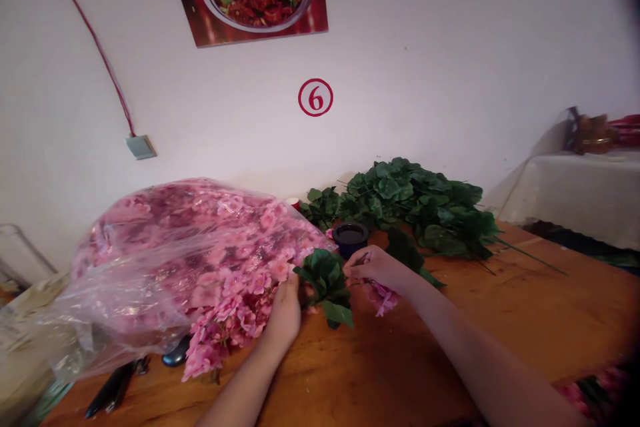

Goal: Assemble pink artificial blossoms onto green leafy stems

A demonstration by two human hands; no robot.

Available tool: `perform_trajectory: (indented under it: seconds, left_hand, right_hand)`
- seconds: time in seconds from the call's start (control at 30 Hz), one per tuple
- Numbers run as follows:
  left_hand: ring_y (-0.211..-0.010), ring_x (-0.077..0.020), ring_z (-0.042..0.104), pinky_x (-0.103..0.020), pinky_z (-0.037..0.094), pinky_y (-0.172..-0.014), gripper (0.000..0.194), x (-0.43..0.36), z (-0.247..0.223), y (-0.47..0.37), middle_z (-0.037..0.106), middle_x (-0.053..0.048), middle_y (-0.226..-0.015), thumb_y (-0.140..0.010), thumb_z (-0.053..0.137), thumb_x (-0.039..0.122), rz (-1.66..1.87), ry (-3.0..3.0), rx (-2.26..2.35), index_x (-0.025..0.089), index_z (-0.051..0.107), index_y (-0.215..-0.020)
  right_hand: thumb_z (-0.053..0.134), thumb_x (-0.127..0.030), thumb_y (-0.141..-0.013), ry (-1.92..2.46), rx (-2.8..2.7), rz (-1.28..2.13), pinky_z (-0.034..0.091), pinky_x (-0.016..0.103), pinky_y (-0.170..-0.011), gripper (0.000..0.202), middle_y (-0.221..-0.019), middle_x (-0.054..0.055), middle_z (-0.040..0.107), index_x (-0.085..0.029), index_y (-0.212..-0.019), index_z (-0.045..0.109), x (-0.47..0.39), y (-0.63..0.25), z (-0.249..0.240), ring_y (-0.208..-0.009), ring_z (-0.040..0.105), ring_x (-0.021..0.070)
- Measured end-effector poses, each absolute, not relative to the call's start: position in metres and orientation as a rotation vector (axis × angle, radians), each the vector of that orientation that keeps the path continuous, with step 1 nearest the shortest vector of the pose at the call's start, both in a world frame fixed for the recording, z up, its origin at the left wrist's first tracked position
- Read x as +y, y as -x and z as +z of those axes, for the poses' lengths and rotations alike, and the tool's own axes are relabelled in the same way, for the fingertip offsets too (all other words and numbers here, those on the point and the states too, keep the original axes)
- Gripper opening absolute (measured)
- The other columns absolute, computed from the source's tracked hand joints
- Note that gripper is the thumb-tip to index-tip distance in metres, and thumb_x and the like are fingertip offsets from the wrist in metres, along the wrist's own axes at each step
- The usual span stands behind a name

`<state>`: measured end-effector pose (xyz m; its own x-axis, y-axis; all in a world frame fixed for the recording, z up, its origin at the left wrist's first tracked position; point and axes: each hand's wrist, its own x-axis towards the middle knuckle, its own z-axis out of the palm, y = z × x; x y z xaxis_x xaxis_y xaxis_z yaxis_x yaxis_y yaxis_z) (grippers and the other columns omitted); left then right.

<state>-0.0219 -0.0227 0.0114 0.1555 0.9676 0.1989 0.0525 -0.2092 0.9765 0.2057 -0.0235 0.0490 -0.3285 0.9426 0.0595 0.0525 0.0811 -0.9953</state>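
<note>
My left hand (286,312) is closed around the lower end of a sprig of green artificial leaves (327,280), held just above the table. Its fingers are mostly turned away from view. My right hand (375,267) is pinched near those leaves, and a pink artificial flower (383,299) hangs beneath its fingers. Against the left wrist lies a loose bunch of pink blossoms (235,310), spilling from a large clear plastic bag (165,247) full of similar flowers. Just behind my right hand sits a dark round tub (351,235).
A heap of green leaf stems (415,200) covers the back right of the wooden table (380,373). Black-handled scissors or a similar tool (111,388) and a dark rounded object (175,352) lie at left. Behind the table rises a white wall (425,67).
</note>
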Motion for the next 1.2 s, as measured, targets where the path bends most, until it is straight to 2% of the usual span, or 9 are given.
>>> perform_trajectory:
  seconds: [0.1, 0.27, 0.37, 0.5, 0.57, 0.67, 0.83, 1.07, 1.2]
  left_hand:
    - [-0.076, -0.0217, 0.060, -0.032, 0.045, -0.074, 0.051, -0.034, 0.022, 0.021, 0.068, -0.007, -0.076, -0.089, 0.035, 0.057, 1.264, -1.650, 1.122, 0.017, 0.062, -0.073]
    - [-0.064, -0.0183, 0.055, -0.028, 0.040, -0.065, 0.055, -0.042, 0.028, 0.023, 0.060, -0.003, -0.061, -0.093, 0.027, 0.051, 1.314, -1.734, 1.172, 0.017, 0.056, -0.060]
    - [-0.059, -0.0158, 0.048, -0.027, 0.037, -0.060, 0.045, -0.045, 0.029, 0.028, 0.051, -0.001, -0.058, -0.093, 0.033, 0.043, 1.470, -1.947, 1.221, 0.019, 0.048, -0.059]
    - [-0.080, -0.0191, 0.053, -0.031, 0.042, -0.076, 0.016, -0.052, 0.037, 0.026, 0.056, -0.004, -0.082, -0.083, 0.056, 0.034, 1.458, -2.327, 1.108, 0.018, 0.055, -0.082]
    - [-0.097, -0.0227, 0.053, -0.036, 0.042, -0.086, 0.030, -0.056, 0.041, 0.020, 0.056, -0.008, -0.102, -0.076, 0.064, 0.032, 1.442, -2.361, 1.079, 0.019, 0.054, -0.101]
    - [-0.108, -0.0251, 0.051, -0.041, 0.041, -0.093, 0.047, -0.055, 0.041, 0.015, 0.053, -0.010, -0.114, -0.071, 0.068, 0.028, 1.402, -2.324, 1.073, 0.020, 0.049, -0.113]
    - [-0.099, -0.0224, 0.057, -0.038, 0.043, -0.089, 0.045, -0.046, 0.033, 0.015, 0.060, -0.007, -0.107, -0.071, 0.068, 0.025, 1.317, -2.082, 1.110, 0.021, 0.051, -0.113]
    - [-0.080, -0.0187, 0.058, -0.030, 0.044, -0.074, 0.031, -0.039, 0.024, 0.011, 0.062, -0.001, -0.085, -0.068, 0.071, 0.026, 1.245, -1.863, 1.063, 0.019, 0.058, -0.095]
    - [-0.080, -0.0186, 0.057, -0.031, 0.044, -0.076, 0.029, -0.039, 0.021, 0.011, 0.060, -0.001, -0.085, -0.071, 0.067, 0.026, 1.264, -1.895, 1.075, 0.019, 0.055, -0.097]
  right_hand:
    - [0.076, -0.035, -0.062, 1.001, -1.549, 1.350, 0.039, 0.020, -0.044, 0.025, -0.064, 0.006, 0.070, -0.012, -0.071, 0.071, -0.018, -0.211, 0.045, -0.046, 0.053, 0.0083]
    - [0.075, -0.038, -0.063, 1.048, -1.536, 1.398, 0.040, 0.020, -0.044, 0.028, -0.068, 0.006, 0.070, -0.012, -0.074, 0.070, -0.016, -0.216, 0.043, -0.049, 0.056, 0.0096]
    - [0.077, -0.037, -0.062, 1.052, -1.530, 1.439, 0.042, 0.020, -0.045, 0.029, -0.069, 0.007, 0.070, -0.012, -0.074, 0.070, -0.017, -0.215, 0.042, -0.051, 0.058, 0.0106]
    - [0.078, -0.035, -0.060, 1.017, -1.532, 1.501, 0.046, 0.022, -0.050, 0.029, -0.069, 0.006, 0.071, -0.012, -0.076, 0.070, -0.019, -0.209, 0.039, -0.056, 0.062, 0.0135]
    - [0.080, -0.033, -0.058, 0.974, -1.545, 1.521, 0.050, 0.024, -0.057, 0.031, -0.069, 0.006, 0.071, -0.012, -0.078, 0.070, -0.019, -0.205, 0.036, -0.061, 0.065, 0.0156]
    - [0.081, -0.032, -0.057, 0.871, -1.554, 1.555, 0.052, 0.029, -0.070, 0.032, -0.070, 0.005, 0.071, -0.011, -0.078, 0.070, -0.017, -0.199, 0.032, -0.068, 0.067, 0.0166]
    - [0.081, -0.033, -0.056, 0.794, -1.598, 1.577, 0.051, 0.031, -0.075, 0.038, -0.072, 0.005, 0.071, -0.011, -0.085, 0.070, -0.013, -0.193, 0.023, -0.069, 0.067, 0.0167]
    - [0.081, -0.033, -0.057, 0.885, -1.621, 1.603, 0.048, 0.024, -0.058, 0.048, -0.072, 0.006, 0.070, -0.011, -0.097, 0.065, -0.010, -0.192, 0.020, -0.064, 0.066, 0.0158]
    - [0.081, -0.031, -0.056, 0.914, -1.581, 1.629, 0.047, 0.023, -0.055, 0.052, -0.071, 0.005, 0.070, -0.011, -0.100, 0.062, -0.007, -0.192, 0.017, -0.062, 0.066, 0.0157]
